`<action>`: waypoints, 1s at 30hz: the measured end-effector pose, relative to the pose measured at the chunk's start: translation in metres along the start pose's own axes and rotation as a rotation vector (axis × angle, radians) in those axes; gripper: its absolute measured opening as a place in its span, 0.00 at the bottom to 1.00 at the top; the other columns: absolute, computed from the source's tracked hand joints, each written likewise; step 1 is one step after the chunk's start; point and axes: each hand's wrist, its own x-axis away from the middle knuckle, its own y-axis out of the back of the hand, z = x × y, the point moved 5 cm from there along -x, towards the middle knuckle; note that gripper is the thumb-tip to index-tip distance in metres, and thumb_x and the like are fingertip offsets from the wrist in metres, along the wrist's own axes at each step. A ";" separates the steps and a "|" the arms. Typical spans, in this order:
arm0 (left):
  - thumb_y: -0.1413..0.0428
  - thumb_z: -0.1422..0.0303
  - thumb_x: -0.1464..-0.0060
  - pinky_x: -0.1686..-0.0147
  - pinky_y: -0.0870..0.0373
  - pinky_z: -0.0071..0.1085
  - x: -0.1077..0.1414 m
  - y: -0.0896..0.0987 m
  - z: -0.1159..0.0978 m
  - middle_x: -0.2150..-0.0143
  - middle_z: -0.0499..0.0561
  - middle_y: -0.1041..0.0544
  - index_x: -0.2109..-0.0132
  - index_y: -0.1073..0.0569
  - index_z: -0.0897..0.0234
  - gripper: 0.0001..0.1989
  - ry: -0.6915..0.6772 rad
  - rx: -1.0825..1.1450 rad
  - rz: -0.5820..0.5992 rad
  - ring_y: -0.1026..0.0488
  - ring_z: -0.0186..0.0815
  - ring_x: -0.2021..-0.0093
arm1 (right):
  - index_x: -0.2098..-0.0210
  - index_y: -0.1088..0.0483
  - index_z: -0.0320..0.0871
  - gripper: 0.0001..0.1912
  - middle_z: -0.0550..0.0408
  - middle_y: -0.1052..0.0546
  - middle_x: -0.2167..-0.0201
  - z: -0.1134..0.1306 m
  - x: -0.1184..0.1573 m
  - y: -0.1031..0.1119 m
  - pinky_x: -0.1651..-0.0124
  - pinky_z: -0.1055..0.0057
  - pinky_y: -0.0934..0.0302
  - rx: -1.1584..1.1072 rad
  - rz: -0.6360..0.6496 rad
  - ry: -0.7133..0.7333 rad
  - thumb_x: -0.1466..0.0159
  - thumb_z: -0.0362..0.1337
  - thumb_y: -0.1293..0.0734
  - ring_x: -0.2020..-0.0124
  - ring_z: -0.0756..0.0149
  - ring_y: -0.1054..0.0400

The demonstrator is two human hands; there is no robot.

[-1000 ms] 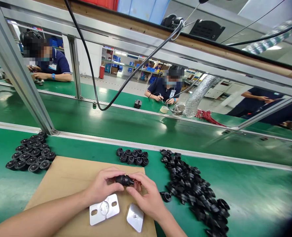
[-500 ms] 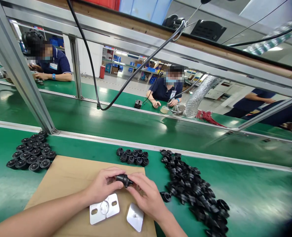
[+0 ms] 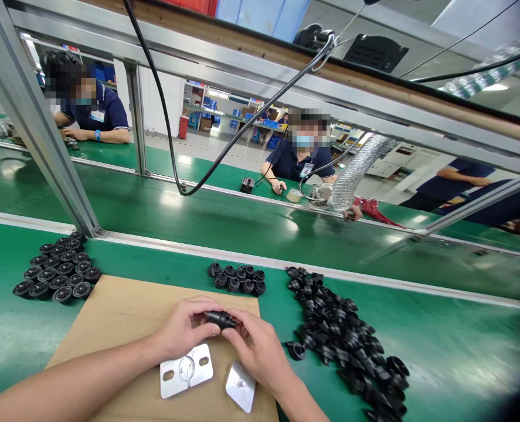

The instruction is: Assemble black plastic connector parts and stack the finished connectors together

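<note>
A small black plastic part (image 3: 220,319), round and stepped with a narrower end to the right, is held above the cardboard sheet (image 3: 123,316). My left hand (image 3: 187,328) grips its wider left end between thumb and fingers. At the other end, my right hand (image 3: 255,343) pinches it with thumb and fingertips. Below my left hand lies a silver metal plate (image 3: 187,387) with two slots and a round recess. A second, blank silver plate (image 3: 241,387) with a small centre mark lies under my right hand.
Round black parts (image 3: 61,272) stand in rows at the left. A small group of black parts (image 3: 237,278) sits behind the cardboard. A loose heap of black parts (image 3: 339,328) spreads along the right. An aluminium post (image 3: 44,123) rises at the left; a black cable (image 3: 224,149) hangs ahead.
The black part has turned slightly in my fingers, and a hole near its right end shows now. Across the bench, a co-worker's hand has reached out to the side.
</note>
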 end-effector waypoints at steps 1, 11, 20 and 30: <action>0.34 0.69 0.41 0.46 0.25 0.39 0.000 0.000 0.001 0.49 0.56 0.18 0.47 0.16 0.59 0.15 0.001 0.008 0.002 0.21 0.45 0.47 | 0.44 0.26 0.48 0.13 0.52 0.18 0.59 0.001 0.000 0.000 0.61 0.64 0.30 0.007 -0.005 0.007 0.26 0.42 0.31 0.65 0.57 0.24; 0.33 0.67 0.42 0.47 0.24 0.38 0.003 -0.002 0.007 0.48 0.58 0.18 0.46 0.17 0.62 0.17 0.089 0.069 -0.001 0.21 0.47 0.47 | 0.41 0.30 0.48 0.15 0.48 0.20 0.50 0.015 0.001 0.006 0.50 0.60 0.29 0.091 -0.056 0.278 0.25 0.30 0.37 0.51 0.54 0.23; 0.35 0.69 0.40 0.49 0.25 0.35 0.004 -0.003 -0.004 0.50 0.55 0.18 0.47 0.17 0.61 0.14 0.008 -0.007 0.038 0.21 0.43 0.50 | 0.49 0.26 0.47 0.11 0.54 0.19 0.63 0.008 0.000 0.002 0.63 0.65 0.34 0.112 0.020 0.063 0.24 0.45 0.34 0.65 0.58 0.25; 0.33 0.68 0.42 0.46 0.23 0.39 0.003 -0.004 0.003 0.48 0.58 0.17 0.47 0.16 0.63 0.16 0.072 0.096 0.023 0.20 0.46 0.48 | 0.36 0.31 0.46 0.17 0.48 0.19 0.50 0.014 0.001 0.006 0.52 0.61 0.28 0.066 -0.020 0.269 0.24 0.32 0.35 0.53 0.55 0.23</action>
